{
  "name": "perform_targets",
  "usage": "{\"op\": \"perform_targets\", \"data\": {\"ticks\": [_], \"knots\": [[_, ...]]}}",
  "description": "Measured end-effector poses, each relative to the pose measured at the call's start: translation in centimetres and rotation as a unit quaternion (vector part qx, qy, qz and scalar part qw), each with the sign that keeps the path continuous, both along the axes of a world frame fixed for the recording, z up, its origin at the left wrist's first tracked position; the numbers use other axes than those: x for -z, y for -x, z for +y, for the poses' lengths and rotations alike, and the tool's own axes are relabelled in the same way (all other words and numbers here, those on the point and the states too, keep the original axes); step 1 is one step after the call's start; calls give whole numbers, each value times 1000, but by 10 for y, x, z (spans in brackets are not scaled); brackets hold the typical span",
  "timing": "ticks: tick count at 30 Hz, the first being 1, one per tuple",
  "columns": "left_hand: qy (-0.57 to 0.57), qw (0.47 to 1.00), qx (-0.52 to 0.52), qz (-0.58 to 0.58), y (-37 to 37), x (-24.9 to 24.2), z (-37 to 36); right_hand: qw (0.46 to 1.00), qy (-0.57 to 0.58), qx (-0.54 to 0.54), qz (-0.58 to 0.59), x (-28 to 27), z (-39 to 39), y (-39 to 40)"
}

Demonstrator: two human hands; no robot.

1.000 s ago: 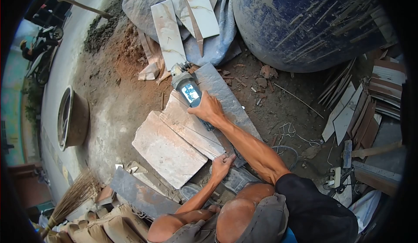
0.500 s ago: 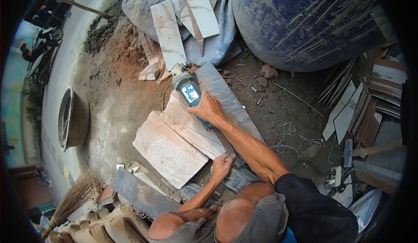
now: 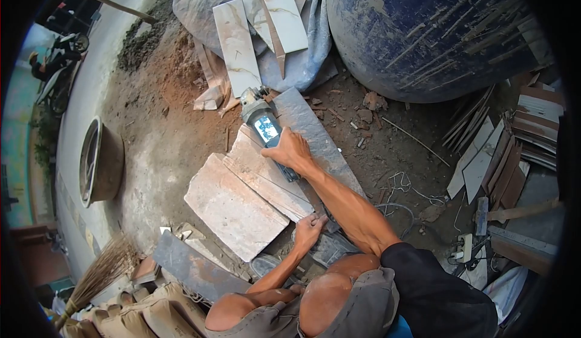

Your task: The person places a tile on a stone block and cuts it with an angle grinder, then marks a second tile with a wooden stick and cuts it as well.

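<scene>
My right hand (image 3: 290, 151) is wrapped around the body of an angle grinder (image 3: 266, 129). The grinder's head points away from me, above the far end of the slabs; its disc cannot be made out. Beneath its handle lies a narrow pale tile piece (image 3: 261, 167), beside a wider pale tile piece (image 3: 233, 208) with a seam between them. A long grey slab (image 3: 318, 138) lies to their right. My left hand (image 3: 310, 230) is closed at the near end of the narrow tile piece, close to my feet; its fingertips are partly hidden.
White marbled tiles (image 3: 236, 41) rest on a tarp beside a big blue drum (image 3: 423, 35). A bucket (image 3: 103, 162) and twig broom (image 3: 106, 268) are at left. Tile stacks (image 3: 508, 162), a power strip (image 3: 464, 248) and a cable (image 3: 408, 211) are at right. A person (image 3: 39, 65) is beside a motorbike.
The view has shifted very slightly. Both hands, the grinder and the tile pieces keep practically the same positions.
</scene>
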State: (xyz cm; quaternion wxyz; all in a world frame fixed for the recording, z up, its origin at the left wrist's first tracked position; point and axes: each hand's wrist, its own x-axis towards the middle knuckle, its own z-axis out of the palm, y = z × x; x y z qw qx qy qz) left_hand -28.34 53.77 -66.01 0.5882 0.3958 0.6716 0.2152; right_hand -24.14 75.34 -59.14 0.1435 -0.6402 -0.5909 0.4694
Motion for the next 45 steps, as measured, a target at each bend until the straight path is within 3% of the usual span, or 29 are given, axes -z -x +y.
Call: {"op": "perform_targets", "data": {"ticks": [27,39,45], "knots": [[-1,999,3,-39,3,15,-4,1000,24,-5,5,-3,0,-2],[2,1000,20,-2,0,-19,7,1000,23,-2,-8,-3,-5,-3],[5,1000,24,-15,4,7,-1,1000,11,-2,-8,1,-8,-4]]}}
